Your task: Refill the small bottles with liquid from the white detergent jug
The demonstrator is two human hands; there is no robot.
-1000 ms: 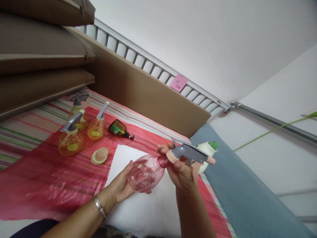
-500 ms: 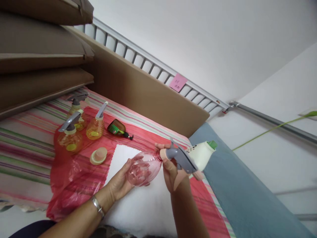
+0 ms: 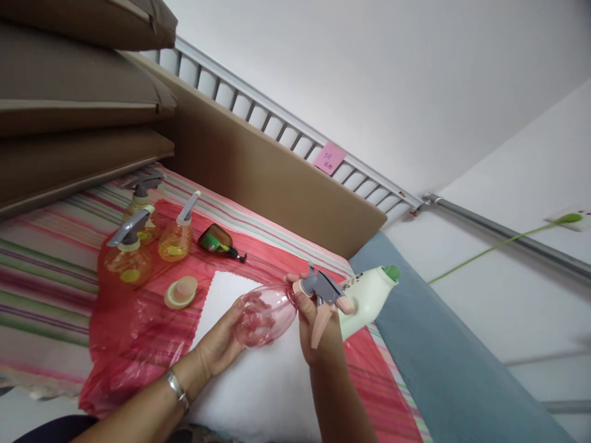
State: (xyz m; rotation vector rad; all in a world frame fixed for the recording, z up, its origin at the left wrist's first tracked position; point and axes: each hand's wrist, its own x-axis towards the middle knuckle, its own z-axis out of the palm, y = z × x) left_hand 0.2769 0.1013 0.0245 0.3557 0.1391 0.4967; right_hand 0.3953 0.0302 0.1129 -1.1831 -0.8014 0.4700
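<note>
My left hand (image 3: pixel 220 341) is closed around the rounded body of a clear pink spray bottle (image 3: pixel 270 315), which lies tilted in the air with its neck to the right. At that neck, the fingers of my right hand (image 3: pixel 306 326) grip the peach collar under the grey and peach spray head (image 3: pixel 324 288). The peach trigger hangs down in front of my right palm. No liquid can be made out inside the pink body. Beneath both hands lies a white sheet with a scalloped edge (image 3: pixel 231 283).
Several yellow spray bottles (image 3: pixel 175 241) stand at the left on red plastic film (image 3: pixel 138 320). Nearby are a brown pump bottle (image 3: pixel 217 239) and a round pale green and peach object (image 3: pixel 181 291). A pale jug (image 3: pixel 369 301) stands right. Brown cushions (image 3: pixel 78 67) are stacked upper left.
The spray head has turned about the bottle's neck, so its trigger now hangs downward. My right hand has shifted slightly left. Both hands still hold the spray bottle.
</note>
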